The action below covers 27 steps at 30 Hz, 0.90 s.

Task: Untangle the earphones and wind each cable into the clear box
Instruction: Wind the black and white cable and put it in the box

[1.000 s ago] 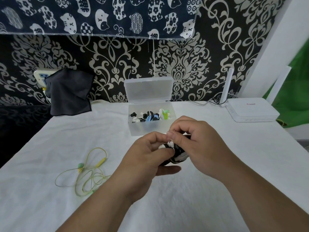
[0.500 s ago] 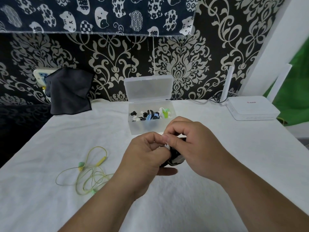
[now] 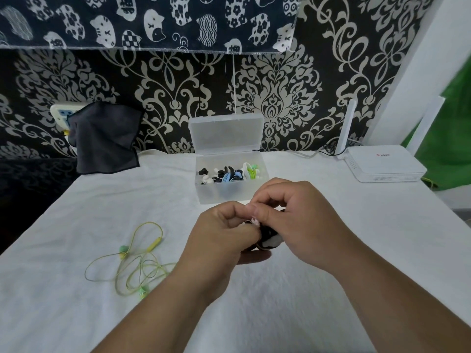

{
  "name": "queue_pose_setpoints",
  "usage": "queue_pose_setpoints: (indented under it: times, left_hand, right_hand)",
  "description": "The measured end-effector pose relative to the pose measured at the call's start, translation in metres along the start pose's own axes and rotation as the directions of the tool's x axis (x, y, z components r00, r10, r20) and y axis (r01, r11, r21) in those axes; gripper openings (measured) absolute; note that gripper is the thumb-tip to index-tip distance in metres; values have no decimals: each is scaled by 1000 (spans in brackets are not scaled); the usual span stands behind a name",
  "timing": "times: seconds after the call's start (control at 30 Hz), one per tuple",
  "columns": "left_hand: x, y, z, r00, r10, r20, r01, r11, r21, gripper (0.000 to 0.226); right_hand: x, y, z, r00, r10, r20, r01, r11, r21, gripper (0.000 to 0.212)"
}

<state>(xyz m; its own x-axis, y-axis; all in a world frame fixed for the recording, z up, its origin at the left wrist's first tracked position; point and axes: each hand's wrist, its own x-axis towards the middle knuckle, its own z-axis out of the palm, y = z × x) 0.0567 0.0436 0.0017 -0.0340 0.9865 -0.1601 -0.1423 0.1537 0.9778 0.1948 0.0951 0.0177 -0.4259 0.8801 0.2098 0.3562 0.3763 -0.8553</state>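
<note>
Both hands meet over the middle of the white table. My left hand point(image 3: 224, 238) grips a small wound bundle of black and white earphone cable point(image 3: 269, 240). My right hand point(image 3: 293, 220) pinches the bundle's white end from above; most of the bundle is hidden by my fingers. Just behind my hands stands the clear box point(image 3: 216, 194), lid open and upright, holding several wound earphones in black, white, blue and green. A yellow-green earphone point(image 3: 137, 266) lies loose and tangled on the table to the left.
A white router point(image 3: 384, 166) with upright antennas sits at the back right, its cables running along the wall. A dark cloth point(image 3: 104, 141) hangs over a wall socket at the back left. The table's left edge drops into darkness.
Both hands stay together on the bundle; the fingers have shifted slightly around it and it sits a little lower. The yellow-green earphone and the box have not moved.
</note>
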Motion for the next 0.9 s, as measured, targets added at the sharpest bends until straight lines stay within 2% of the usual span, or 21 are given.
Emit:
queue_pose_setpoints:
  times: [0.13,0.23,0.4,0.57,0.7,0.77,0.9]
  left_hand:
    - [0,4,-4,994,-55,94,64,993,-96,16]
    - [0,5,-4,993,-53,104,65,991,-115,17]
    - [0,4,-5,995,-43,89,52,993,-109,14]
    - [2,0,-5,998,-15,57,18,999,-48,24]
    - [1,-2,0,999,37,14,-37,999,-1,15]
    - [1,-3,3,998,63,-31,-63,998,5,13]
    - [2,-4,3,994,85,-64,-86,996,-8,19]
  right_hand:
    - [0,2,-6,1000,1,28,0,1000,-8,20]
    - [0,1,-7,999,-2,36,2,1000,-7,19]
    - [-2,0,-6,999,-14,40,15,1000,-13,21]
    - [-2,-3,-3,998,-18,54,19,1000,-14,14]
    - [-3,-3,0,1000,-9,29,11,997,-71,11]
    - [-3,-3,5,999,41,-24,-43,997,-63,4]
    - [-4,3,11,963,259,-75,-264,961,-81,42]
